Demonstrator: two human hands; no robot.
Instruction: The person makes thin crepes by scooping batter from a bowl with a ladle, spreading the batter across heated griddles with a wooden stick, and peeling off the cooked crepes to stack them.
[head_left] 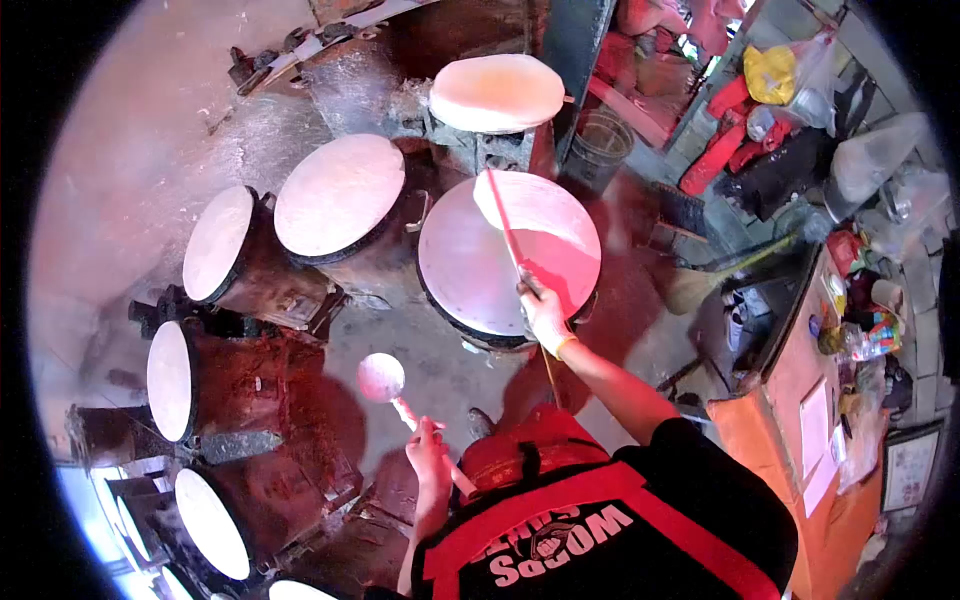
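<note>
My left hand (430,455) is wrapped round the handle of a ladle (381,378), whose round, whitish bowl is held out over the floor. In my right hand (545,312) is a long thin stick (508,228), and its far end reaches over a large round griddle (465,262). A pale white layer (545,205) covers the griddle's far part, and a red-tinted shadow falls on its right side. Close to my body is a red, bucket-like thing (515,445); its inside cannot be made out.
More round griddles on dark stands curve around the left, including a pale one (340,195) and another (170,380). A yellowish-topped griddle (497,92) stands at the back. To the right are a bucket (601,140), a broom (700,288) and an orange-sided table (790,440) with papers.
</note>
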